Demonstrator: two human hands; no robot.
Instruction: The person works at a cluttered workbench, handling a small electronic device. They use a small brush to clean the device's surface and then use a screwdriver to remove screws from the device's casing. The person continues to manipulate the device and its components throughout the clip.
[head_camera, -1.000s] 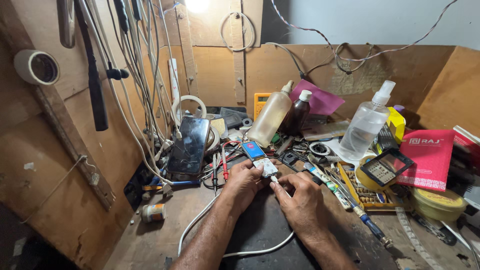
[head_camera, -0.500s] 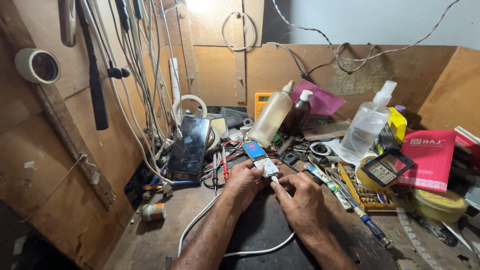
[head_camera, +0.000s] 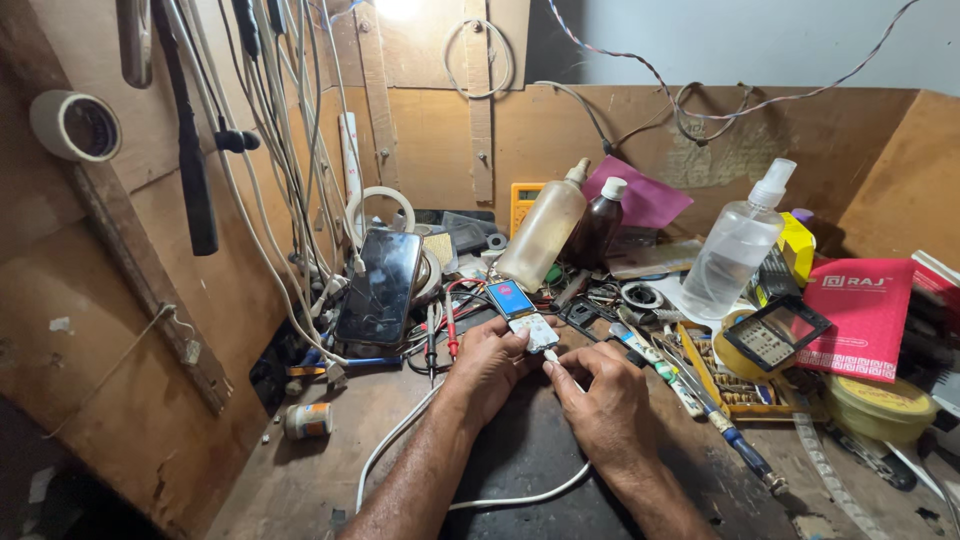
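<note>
My left hand (head_camera: 487, 366) grips a small white keypad phone (head_camera: 522, 314) with a lit blue screen, held tilted over the dark mat (head_camera: 530, 455). My right hand (head_camera: 598, 392) pinches the plug end of a white cable (head_camera: 551, 355) right at the phone's lower edge. The cable (head_camera: 400, 440) loops down across the wooden bench and under my forearms. Both hands sit close together at the middle of the bench.
A black smartphone (head_camera: 379, 286) leans at the left among hanging wires. Two bottles (head_camera: 543, 227) and a clear spray bottle (head_camera: 738, 244) stand behind. Screwdrivers (head_camera: 700, 395), a red booklet (head_camera: 859, 308), a yellow tin (head_camera: 880, 405) and a tape roll (head_camera: 72, 125) crowd the sides.
</note>
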